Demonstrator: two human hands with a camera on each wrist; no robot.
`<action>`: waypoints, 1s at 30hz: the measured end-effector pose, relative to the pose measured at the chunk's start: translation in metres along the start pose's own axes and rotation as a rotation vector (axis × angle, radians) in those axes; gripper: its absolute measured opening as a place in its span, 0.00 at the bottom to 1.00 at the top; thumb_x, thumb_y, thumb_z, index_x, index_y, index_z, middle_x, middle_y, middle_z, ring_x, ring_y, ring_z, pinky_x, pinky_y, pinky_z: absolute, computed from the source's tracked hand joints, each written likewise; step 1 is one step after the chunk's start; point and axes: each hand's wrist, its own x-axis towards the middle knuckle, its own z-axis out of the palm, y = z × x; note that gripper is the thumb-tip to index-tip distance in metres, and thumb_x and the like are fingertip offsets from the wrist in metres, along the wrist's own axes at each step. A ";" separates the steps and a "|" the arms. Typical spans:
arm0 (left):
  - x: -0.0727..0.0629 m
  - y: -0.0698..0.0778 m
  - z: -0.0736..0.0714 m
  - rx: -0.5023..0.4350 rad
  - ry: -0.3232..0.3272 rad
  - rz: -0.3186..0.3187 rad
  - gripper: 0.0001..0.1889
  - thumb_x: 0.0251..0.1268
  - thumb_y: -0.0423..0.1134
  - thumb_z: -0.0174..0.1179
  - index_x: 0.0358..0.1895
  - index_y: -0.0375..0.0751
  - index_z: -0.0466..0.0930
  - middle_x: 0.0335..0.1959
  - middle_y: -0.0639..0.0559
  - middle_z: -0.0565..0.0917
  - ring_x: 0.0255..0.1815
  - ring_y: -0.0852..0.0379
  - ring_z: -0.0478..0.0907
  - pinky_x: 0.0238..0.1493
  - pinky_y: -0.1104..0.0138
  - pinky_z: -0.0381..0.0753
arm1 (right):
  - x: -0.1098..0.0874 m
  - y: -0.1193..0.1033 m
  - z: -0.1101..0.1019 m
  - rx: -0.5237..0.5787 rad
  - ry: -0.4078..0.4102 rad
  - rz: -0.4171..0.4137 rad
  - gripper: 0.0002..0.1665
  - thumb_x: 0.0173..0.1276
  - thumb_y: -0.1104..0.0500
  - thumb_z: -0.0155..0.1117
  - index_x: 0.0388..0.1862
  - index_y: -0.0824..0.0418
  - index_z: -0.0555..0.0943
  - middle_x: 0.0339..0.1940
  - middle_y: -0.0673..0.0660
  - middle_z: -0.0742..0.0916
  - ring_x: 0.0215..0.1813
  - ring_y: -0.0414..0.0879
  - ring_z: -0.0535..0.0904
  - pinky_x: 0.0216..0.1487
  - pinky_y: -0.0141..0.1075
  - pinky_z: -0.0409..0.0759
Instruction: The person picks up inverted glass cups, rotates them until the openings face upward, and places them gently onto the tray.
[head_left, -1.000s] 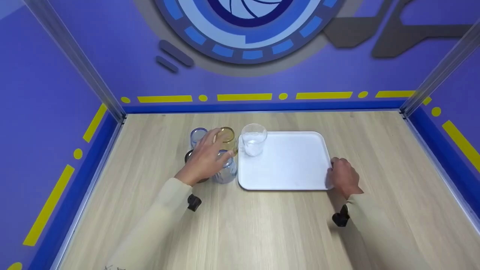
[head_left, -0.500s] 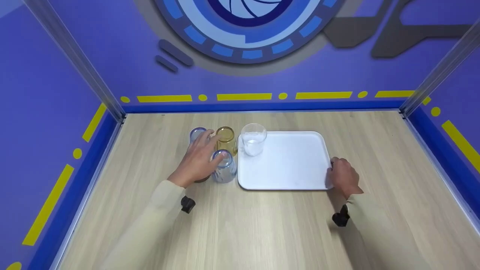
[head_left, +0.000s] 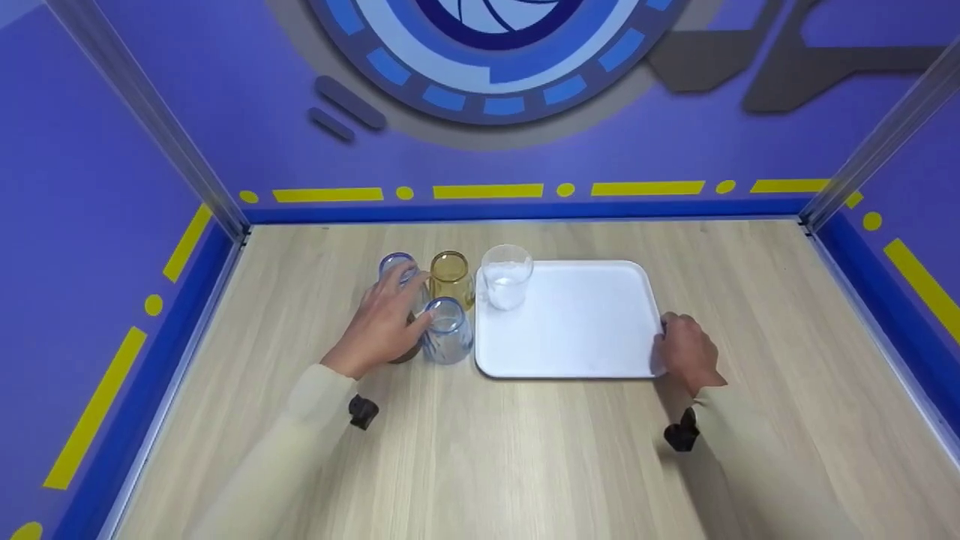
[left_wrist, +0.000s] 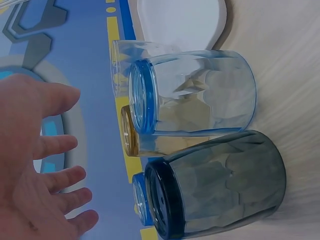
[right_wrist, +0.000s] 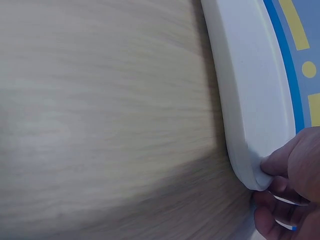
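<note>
My left hand [head_left: 379, 324] hovers over a group of glasses, fingers spread and holding nothing. In the left wrist view, a dark grey glass [left_wrist: 227, 185] stands closest below it, mostly hidden by the hand in the head view. Beside it is a clear glass with a blue rim [head_left: 448, 341]; behind are an amber glass [head_left: 452, 289] and another blue-rimmed glass [head_left: 394, 262], partly covered by the fingers. A colourless glass [head_left: 507, 289] stands on the far left corner of a white tray [head_left: 577, 330]. My right hand [head_left: 687, 351] pinches the tray's right edge, thumb on top.
The tray and glasses share a light wooden table [head_left: 540, 457]. Blue-purple panels with yellow marks enclose it: a back wall [head_left: 495, 165], a left wall [head_left: 90, 247] and a right wall [head_left: 919, 225]. The glasses stand close together along the tray's left side.
My left hand has drawn back to the left and toward me, uncovering more of the amber and near blue-rimmed glasses. The right hand, tray and glasses keep their places.
</note>
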 end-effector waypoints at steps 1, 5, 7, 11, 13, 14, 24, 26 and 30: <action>0.000 0.000 0.000 0.002 -0.001 -0.003 0.30 0.69 0.49 0.56 0.72 0.48 0.62 0.76 0.45 0.56 0.78 0.46 0.52 0.75 0.47 0.55 | 0.000 0.000 0.000 0.000 0.001 0.000 0.23 0.70 0.64 0.53 0.62 0.72 0.71 0.49 0.71 0.79 0.52 0.64 0.78 0.48 0.57 0.77; -0.002 -0.002 0.000 0.005 -0.005 -0.015 0.31 0.69 0.49 0.56 0.73 0.47 0.61 0.77 0.45 0.55 0.78 0.46 0.52 0.76 0.47 0.53 | 0.000 0.001 0.000 -0.002 0.010 -0.010 0.23 0.70 0.64 0.52 0.61 0.73 0.71 0.49 0.72 0.79 0.52 0.66 0.78 0.47 0.57 0.78; -0.003 -0.002 0.000 0.006 -0.002 -0.017 0.31 0.68 0.48 0.57 0.73 0.46 0.62 0.77 0.44 0.55 0.78 0.45 0.52 0.76 0.46 0.53 | 0.000 0.001 0.000 -0.002 0.012 -0.014 0.23 0.70 0.63 0.52 0.61 0.73 0.71 0.50 0.73 0.79 0.53 0.67 0.78 0.48 0.58 0.78; -0.005 -0.004 0.001 -0.002 -0.005 -0.029 0.32 0.68 0.48 0.57 0.73 0.45 0.62 0.77 0.43 0.56 0.78 0.44 0.52 0.76 0.46 0.53 | 0.000 0.001 0.001 -0.011 0.000 0.002 0.25 0.70 0.63 0.52 0.63 0.73 0.69 0.53 0.74 0.78 0.56 0.68 0.77 0.50 0.59 0.77; -0.006 -0.005 0.002 -0.002 -0.014 -0.044 0.32 0.68 0.49 0.57 0.73 0.47 0.61 0.77 0.44 0.56 0.78 0.44 0.51 0.76 0.46 0.54 | 0.001 0.000 0.001 -0.011 -0.010 0.013 0.25 0.71 0.63 0.52 0.64 0.73 0.69 0.55 0.74 0.78 0.57 0.68 0.76 0.52 0.59 0.77; -0.007 -0.006 0.003 -0.002 -0.018 -0.049 0.32 0.68 0.49 0.56 0.73 0.48 0.61 0.77 0.44 0.56 0.78 0.44 0.52 0.75 0.46 0.55 | 0.001 0.000 0.001 -0.012 -0.015 0.017 0.25 0.71 0.63 0.52 0.64 0.73 0.68 0.55 0.74 0.78 0.58 0.68 0.76 0.53 0.59 0.77; -0.013 -0.018 0.006 -0.004 -0.004 -0.035 0.30 0.68 0.49 0.57 0.72 0.47 0.63 0.75 0.43 0.59 0.77 0.43 0.55 0.74 0.45 0.57 | 0.003 0.001 0.001 -0.007 -0.033 0.020 0.25 0.71 0.63 0.51 0.65 0.73 0.68 0.55 0.74 0.77 0.58 0.68 0.75 0.53 0.59 0.76; -0.015 -0.021 0.006 -0.011 -0.006 -0.039 0.30 0.68 0.49 0.57 0.72 0.48 0.63 0.75 0.43 0.59 0.76 0.43 0.55 0.73 0.45 0.58 | 0.002 0.000 0.001 -0.005 -0.035 0.020 0.25 0.71 0.63 0.51 0.65 0.73 0.68 0.55 0.74 0.77 0.58 0.67 0.75 0.54 0.59 0.76; -0.017 -0.025 0.006 -0.023 -0.002 -0.041 0.31 0.67 0.49 0.57 0.72 0.49 0.63 0.74 0.42 0.60 0.76 0.43 0.56 0.73 0.45 0.59 | 0.002 0.000 0.001 -0.005 -0.034 0.023 0.24 0.71 0.64 0.52 0.64 0.72 0.68 0.54 0.73 0.78 0.57 0.67 0.76 0.53 0.58 0.76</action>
